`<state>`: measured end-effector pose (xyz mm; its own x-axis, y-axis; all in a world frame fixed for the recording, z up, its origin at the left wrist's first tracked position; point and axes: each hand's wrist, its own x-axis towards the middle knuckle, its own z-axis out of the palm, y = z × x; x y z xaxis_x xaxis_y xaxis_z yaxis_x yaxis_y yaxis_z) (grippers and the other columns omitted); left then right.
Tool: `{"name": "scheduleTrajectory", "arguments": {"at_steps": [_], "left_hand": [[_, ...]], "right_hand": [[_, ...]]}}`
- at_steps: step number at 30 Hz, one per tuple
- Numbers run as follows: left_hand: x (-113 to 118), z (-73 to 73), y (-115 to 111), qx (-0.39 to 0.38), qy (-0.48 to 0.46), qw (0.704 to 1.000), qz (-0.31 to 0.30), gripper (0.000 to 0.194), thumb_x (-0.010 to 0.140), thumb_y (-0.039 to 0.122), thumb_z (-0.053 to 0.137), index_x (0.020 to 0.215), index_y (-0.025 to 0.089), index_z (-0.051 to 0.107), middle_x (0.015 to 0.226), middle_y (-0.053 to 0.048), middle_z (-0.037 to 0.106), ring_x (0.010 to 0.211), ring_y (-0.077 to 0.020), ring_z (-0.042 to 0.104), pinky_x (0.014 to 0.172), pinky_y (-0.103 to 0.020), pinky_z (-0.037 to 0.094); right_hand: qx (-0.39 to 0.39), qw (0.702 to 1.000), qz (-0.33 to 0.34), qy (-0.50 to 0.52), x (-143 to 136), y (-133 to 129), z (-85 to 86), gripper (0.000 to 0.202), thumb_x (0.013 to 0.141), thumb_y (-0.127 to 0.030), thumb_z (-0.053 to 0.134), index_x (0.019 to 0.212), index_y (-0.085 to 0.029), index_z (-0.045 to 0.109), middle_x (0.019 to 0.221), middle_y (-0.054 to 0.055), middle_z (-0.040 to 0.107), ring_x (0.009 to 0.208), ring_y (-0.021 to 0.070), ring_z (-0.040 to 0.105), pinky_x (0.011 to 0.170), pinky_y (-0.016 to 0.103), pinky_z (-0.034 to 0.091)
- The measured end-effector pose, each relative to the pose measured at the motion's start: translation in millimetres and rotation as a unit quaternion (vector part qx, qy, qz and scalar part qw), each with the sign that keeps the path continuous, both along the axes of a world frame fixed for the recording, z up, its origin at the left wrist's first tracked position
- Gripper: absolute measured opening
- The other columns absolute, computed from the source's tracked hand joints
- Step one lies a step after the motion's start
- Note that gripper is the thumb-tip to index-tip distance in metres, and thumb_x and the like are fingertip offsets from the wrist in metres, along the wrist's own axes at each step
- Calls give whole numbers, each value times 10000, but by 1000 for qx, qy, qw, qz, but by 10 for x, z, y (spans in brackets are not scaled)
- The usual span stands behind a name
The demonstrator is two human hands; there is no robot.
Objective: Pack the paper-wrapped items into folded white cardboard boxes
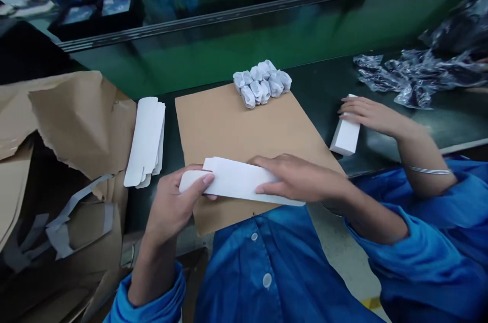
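Note:
Between my two hands is a flat, folded white carton (pixel 238 179), held tilted above a brown cardboard sheet (pixel 229 129). My left hand (pixel 181 198) pinches its left end, thumb on top near a rounded flap. Closed on its right part is my right hand (pixel 292 178), with the thumb on the near face and fingers over the far edge. Several small bundles wrapped in white paper (pixel 262 83) sit together at the far edge of the sheet. Left of the sheet lies a stack of flat white cartons (pixel 145 142).
A co-worker's hand (pixel 371 114) at the right rests on an upright-folded white box (pixel 346 135). Clear plastic bags (pixel 415 74) lie beyond it. A large opened cardboard box (pixel 84 124) stands at the left. A green conveyor wall (pixel 198 51) runs across the back, with other people's hands behind it.

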<state>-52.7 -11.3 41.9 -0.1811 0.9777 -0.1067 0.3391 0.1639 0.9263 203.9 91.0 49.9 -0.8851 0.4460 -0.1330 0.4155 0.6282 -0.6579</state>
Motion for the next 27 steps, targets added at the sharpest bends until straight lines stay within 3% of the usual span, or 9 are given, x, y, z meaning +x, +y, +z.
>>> {"name": "scheduleTrajectory", "arguments": {"at_steps": [3,5,8,10,16,22,27], "left_hand": [[59,-119,92,-22,-174,983,58,326,798,449,735,911,145,716,718,-40,726,603,-174,683,559,-272,575],[64,-152,85,-51,-240,969,19,359,775,441,751,954,131,720,809,-70,746,597,-174,689,533,-276,585],[-31,-111,44,-101,-245,960,-90,354,769,416,760,969,125,744,790,-82,748,573,-176,693,533,-282,604],[-95,-70,33,-113,-209,964,-122,340,768,398,762,986,138,754,720,-64,736,533,-180,688,508,-284,603],[-48,-112,96,-26,-53,993,-99,251,749,329,754,952,182,776,625,-22,706,486,-160,666,431,-217,544],[60,-186,153,-4,21,998,-52,144,746,264,724,855,195,789,735,-20,744,545,-116,638,465,-182,534],[80,-166,152,-9,53,997,-48,161,750,211,689,870,205,797,836,-30,777,701,-149,702,561,-191,565]], "right_hand": [[280,956,-85,-12,-90,-297,-66,798,884,-463,670,1493,-52,359,1220,220,640,1053,337,618,857,453,510],[357,932,-62,8,-110,-395,-109,754,918,-413,625,1493,-18,339,1250,237,618,1056,336,602,857,457,505],[346,937,-14,50,-62,-357,-114,631,954,-314,555,1484,-37,352,1284,205,605,1081,302,574,888,434,491],[312,947,15,70,-14,-279,-94,611,949,-297,552,1479,-57,364,1305,184,597,1105,289,555,916,432,480],[283,955,29,80,65,-207,-93,588,946,-297,545,1468,-79,384,1362,175,575,1152,286,537,958,458,472],[372,928,-5,9,60,-326,-100,558,936,-149,496,1472,-41,383,1327,204,600,1087,322,581,878,462,506],[405,914,-9,-10,22,-377,-79,519,943,-138,474,1443,-10,415,1328,218,590,1129,349,572,939,484,493]]}}
